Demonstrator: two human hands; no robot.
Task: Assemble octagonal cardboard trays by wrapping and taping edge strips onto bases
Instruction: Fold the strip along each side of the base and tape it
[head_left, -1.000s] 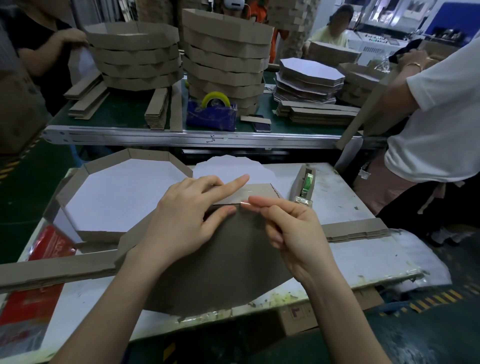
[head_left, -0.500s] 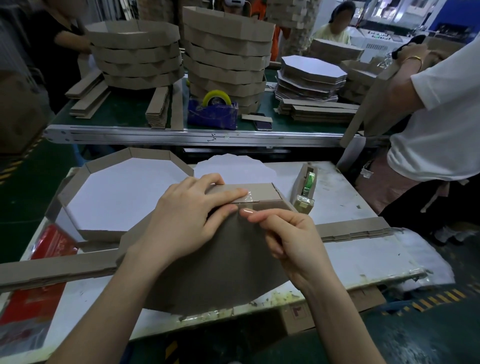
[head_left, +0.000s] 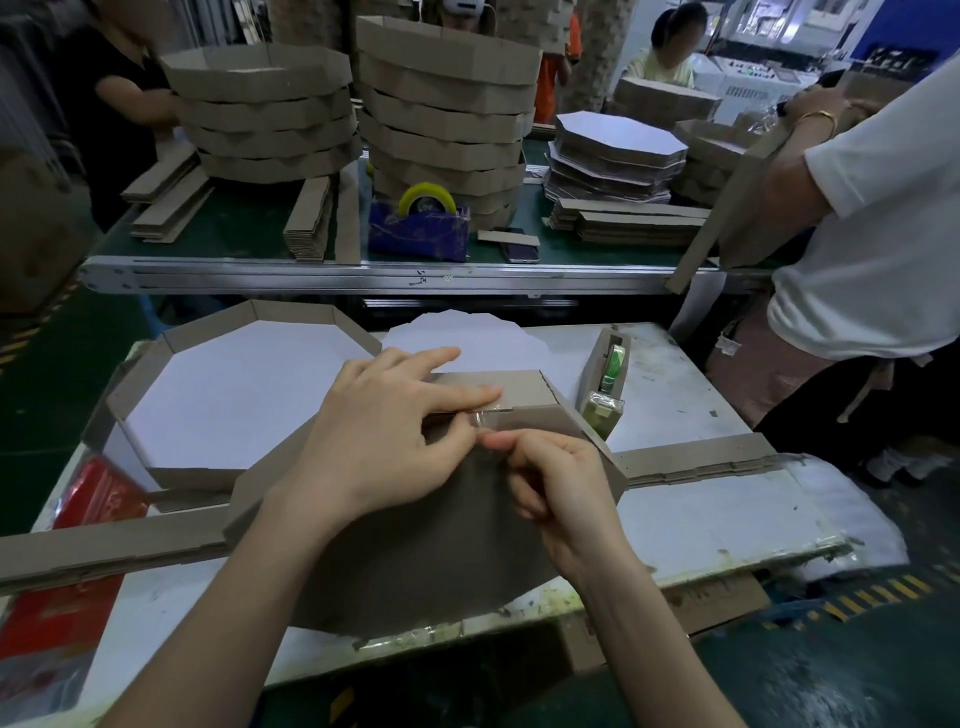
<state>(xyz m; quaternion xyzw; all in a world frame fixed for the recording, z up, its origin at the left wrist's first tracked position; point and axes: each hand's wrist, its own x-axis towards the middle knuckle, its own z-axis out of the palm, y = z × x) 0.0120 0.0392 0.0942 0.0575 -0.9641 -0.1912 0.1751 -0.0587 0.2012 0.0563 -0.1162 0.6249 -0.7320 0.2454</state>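
**A:** Head view, entry one: where is the piece in work?

**B:** We list the tray (head_left: 415, 545) underside up at the near edge of the worktop (head_left: 701, 519). Its edge strip (head_left: 519, 387) stands along the far side.

**A:** Entry two: the grips?

**B:** On the left hand (head_left: 384, 441) the grip is apart. Its fingers lie straight on the strip, the index over the clear tape (head_left: 491, 410). The right hand (head_left: 561, 483) has its fingers curled in, with the thumb tip at the tape's near end. We cannot tell whether that grip pinches the tape or only presses it.

**A:** Entry three: what changed?

**B:** A second ago the left index pointed out past the strip, and the right hand held the tape at the seam. Now the tape runs from strip to underside, with the left fingers flat on it. We judge this joint tacked. It still needs rubbing down, and any further seams need taping.

**A:** Entry four: the rest?

**B:** We list four things:
- a finished tray (head_left: 291, 314), just left of the piece in work
- a tape dispenser (head_left: 605, 384), near the strip on the right
- loose strips (head_left: 696, 462), on the worktop
- stacked trays (head_left: 447, 104), on the far bench
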